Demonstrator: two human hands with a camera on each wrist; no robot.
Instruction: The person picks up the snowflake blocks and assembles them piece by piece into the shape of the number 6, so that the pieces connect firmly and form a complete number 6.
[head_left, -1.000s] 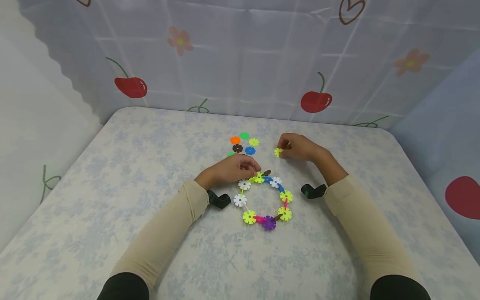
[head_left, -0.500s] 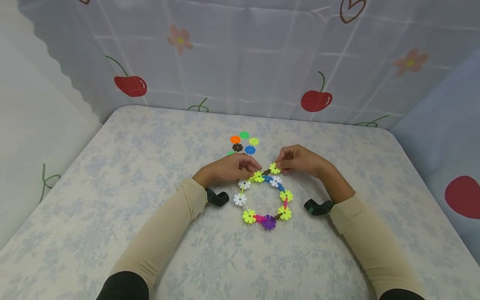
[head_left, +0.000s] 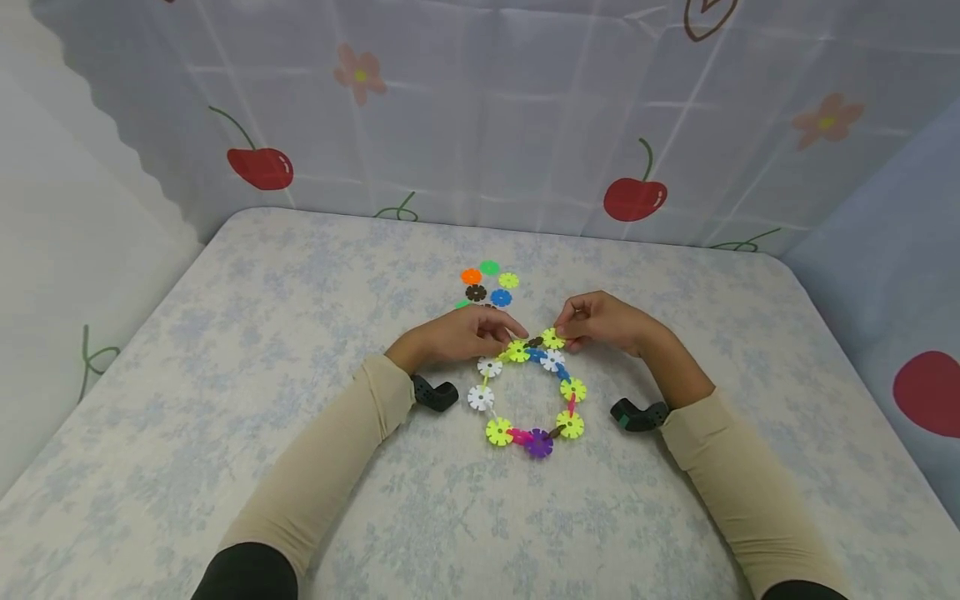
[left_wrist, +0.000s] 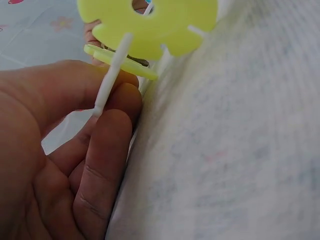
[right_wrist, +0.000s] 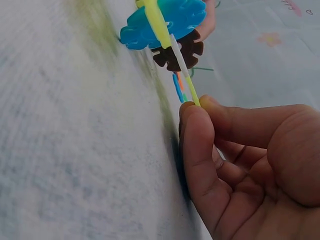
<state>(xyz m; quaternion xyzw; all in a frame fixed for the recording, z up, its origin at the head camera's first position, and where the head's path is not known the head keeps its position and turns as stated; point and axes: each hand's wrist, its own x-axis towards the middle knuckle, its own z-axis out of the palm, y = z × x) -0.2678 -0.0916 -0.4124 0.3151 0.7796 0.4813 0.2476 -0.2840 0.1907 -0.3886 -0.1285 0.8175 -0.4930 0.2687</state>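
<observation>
A ring of notched plastic snowflake discs (head_left: pixel 538 443), yellow, white, blue, pink, purple and brown, lies on the table. My left hand (head_left: pixel 468 335) holds its top left part, thumb and fingertips at a yellow disc (left_wrist: pixel 120 62) seen edge-on; a white disc (left_wrist: pixel 111 75) crosses in front. A brown disc (right_wrist: pixel 180 52) sticks out from the ring's top. My right hand (head_left: pixel 609 323) pinches another yellow disc (head_left: pixel 552 338) between thumb and forefinger, its edge up against the brown disc. In the right wrist view, a blue disc (right_wrist: pixel 162 22) stands nearer the camera.
Loose discs lie behind the left hand: orange (head_left: pixel 471 276), green (head_left: pixel 490 267), yellow (head_left: pixel 508 281), dark brown (head_left: pixel 476 292) and blue (head_left: pixel 501 297), others partly hidden by that hand. A patterned cloth covers the table (head_left: pixel 300 275). A curtain printed with cherries (head_left: pixel 635 199) hangs behind.
My right hand has come down and toward the ring, bringing its yellow disc from apart to the brown disc. My left hand has stayed at the ring's top left.
</observation>
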